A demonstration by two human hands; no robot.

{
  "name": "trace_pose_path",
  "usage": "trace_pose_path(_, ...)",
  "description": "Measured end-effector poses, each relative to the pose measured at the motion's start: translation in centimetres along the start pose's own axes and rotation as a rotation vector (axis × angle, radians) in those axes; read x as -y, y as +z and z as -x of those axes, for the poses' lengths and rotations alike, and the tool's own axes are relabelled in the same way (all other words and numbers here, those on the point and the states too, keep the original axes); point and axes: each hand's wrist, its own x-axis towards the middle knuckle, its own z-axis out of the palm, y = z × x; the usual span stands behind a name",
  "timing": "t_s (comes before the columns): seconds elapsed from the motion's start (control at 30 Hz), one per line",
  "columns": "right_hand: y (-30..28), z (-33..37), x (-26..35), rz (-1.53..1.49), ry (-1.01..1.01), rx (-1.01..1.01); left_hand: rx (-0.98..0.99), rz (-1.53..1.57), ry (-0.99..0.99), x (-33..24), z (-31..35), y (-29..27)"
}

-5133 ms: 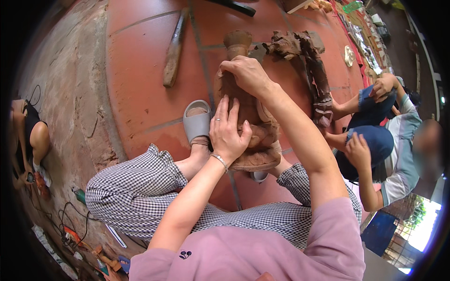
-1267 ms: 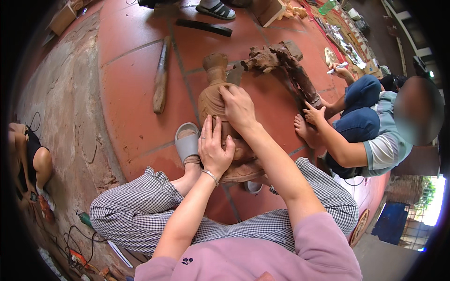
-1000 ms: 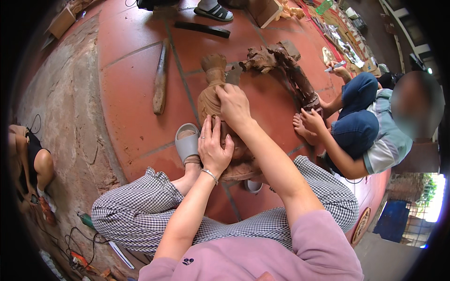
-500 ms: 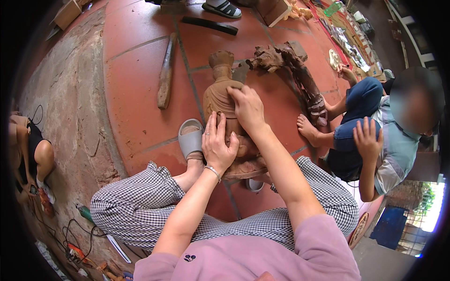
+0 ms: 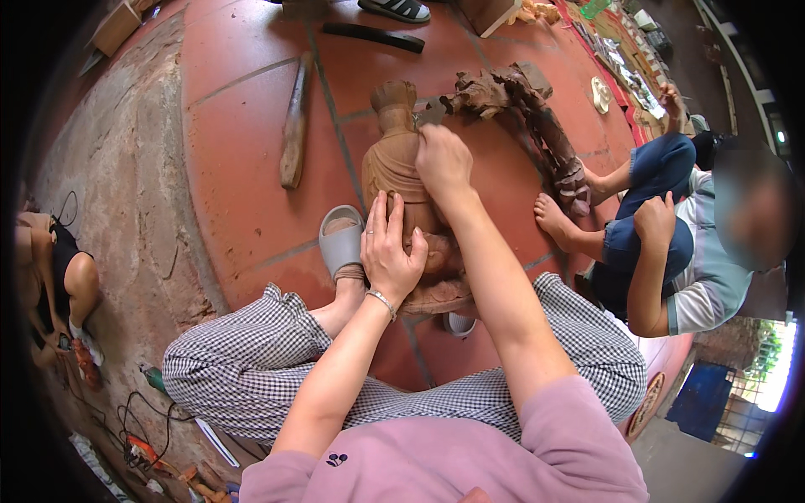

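Note:
A brown carved wooden statue (image 5: 386,163) with draped folds stands or leans between my knees, its base toward me. My left hand (image 5: 392,256) lies flat along its lower front, fingers stretched out. Against the upper right side of the statue, by the shoulder, my right hand (image 5: 444,163) is closed with its fingers curled. Whatever those fingertips hold, if anything, is hidden, and the hand is slightly blurred. Just beyond it, beside the statue's neck, a small grey flat patch (image 5: 432,113) shows.
A wooden mallet-like stick (image 5: 295,126) and a dark curved bar (image 5: 373,37) lie on the red tiles (image 5: 243,159). A gnarled wood piece (image 5: 537,126) lies right of the statue. Another person (image 5: 662,226) sits at right. Cables and a power tool (image 5: 147,448) lie lower left.
My right hand has slid off the statue's chest toward its right shoulder edge. My left hand stays put. The person at right has raised one hand and curled the other on the knee.

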Motion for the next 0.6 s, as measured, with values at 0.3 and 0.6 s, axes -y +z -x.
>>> trace_pose_path(0.3, -1.2, 0.7, 2.3, 0.059, 0.044, 0.129, -0.013, -0.015, 0.012, 0.7, 0.1, -0.2)
trace_pose_path(0.6, -1.1, -2.0, 2.7, 0.146, 0.0, 0.22, -0.004, 0.021, -0.009, 0.5, -0.1, -0.3)
